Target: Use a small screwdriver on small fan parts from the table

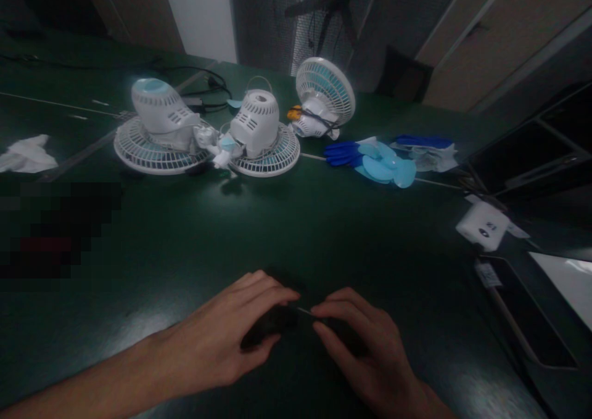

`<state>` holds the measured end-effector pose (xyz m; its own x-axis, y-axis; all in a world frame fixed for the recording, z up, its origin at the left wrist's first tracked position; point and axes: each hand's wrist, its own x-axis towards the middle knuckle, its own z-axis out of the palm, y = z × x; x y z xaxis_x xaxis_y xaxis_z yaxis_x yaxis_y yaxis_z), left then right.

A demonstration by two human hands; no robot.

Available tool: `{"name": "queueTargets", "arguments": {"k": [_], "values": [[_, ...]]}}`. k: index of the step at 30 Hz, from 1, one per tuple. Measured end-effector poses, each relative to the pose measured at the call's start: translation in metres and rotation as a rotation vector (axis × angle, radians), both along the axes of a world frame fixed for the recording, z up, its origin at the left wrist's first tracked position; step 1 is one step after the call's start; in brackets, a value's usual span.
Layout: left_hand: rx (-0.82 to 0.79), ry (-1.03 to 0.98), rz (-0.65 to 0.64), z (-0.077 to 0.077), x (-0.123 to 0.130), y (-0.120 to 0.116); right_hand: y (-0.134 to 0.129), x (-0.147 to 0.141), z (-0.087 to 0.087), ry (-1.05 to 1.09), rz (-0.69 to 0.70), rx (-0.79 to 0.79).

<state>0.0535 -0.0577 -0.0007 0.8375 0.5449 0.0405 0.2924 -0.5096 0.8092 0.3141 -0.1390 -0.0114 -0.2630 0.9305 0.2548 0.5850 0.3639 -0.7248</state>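
My left hand [252, 326] is curled round a dark object [269, 328] near the front middle of the green table [277, 240]. To its right, my right hand [370, 339] grips a dark-handled tool [345, 333] between thumb and fingers. The tool's thin metal tip [304, 311] points left at the dark object. Whether the tip touches it cannot be made out. The dark object's details are lost in the dim light.
White fans [161, 154], [272, 157] lie face down behind my hands, with another fan [326, 92] tilted further back. Blue fan blades [386, 163] rest by blue gloves [342, 153]. At right are a white box [483, 225] and a phone-like device [527, 314].
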Motion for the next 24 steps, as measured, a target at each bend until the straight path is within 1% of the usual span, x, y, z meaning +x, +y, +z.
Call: {"name": "queueTargets", "arguments": {"k": [2,4,6,8,11,15,18,20,22,23,24], "values": [[0.022,0.024,-0.039,0.003,0.0,0.001,0.0,0.0,0.0,-0.006,-0.001,0.003],[0.045,0.035,-0.062,0.002,-0.002,0.005,0.001,-0.001,0.001,-0.001,-0.004,0.003],[0.085,0.037,-0.047,-0.002,-0.006,0.013,0.001,-0.001,0.003,0.005,-0.011,0.006],[0.146,0.047,0.005,-0.007,-0.015,0.028,0.002,0.0,0.003,0.004,-0.017,0.002],[0.239,0.094,0.152,-0.012,-0.036,0.061,0.001,0.002,0.001,0.01,0.0,-0.02],[0.31,0.221,0.409,-0.01,-0.075,0.104,0.001,0.004,-0.001,0.017,0.018,-0.075],[0.36,0.28,0.581,-0.008,-0.099,0.123,0.001,0.002,0.0,0.026,0.019,-0.073],[0.411,0.29,0.632,-0.006,-0.107,0.128,0.0,0.002,0.001,0.016,0.009,-0.062],[0.472,0.279,0.641,-0.002,-0.106,0.124,0.0,0.002,0.0,0.0,0.001,-0.063],[0.486,0.268,0.612,0.002,-0.102,0.119,-0.001,0.002,0.0,-0.007,-0.001,-0.068],[0.476,0.256,0.547,0.007,-0.096,0.113,-0.001,0.002,-0.001,-0.013,0.0,-0.073]]}}
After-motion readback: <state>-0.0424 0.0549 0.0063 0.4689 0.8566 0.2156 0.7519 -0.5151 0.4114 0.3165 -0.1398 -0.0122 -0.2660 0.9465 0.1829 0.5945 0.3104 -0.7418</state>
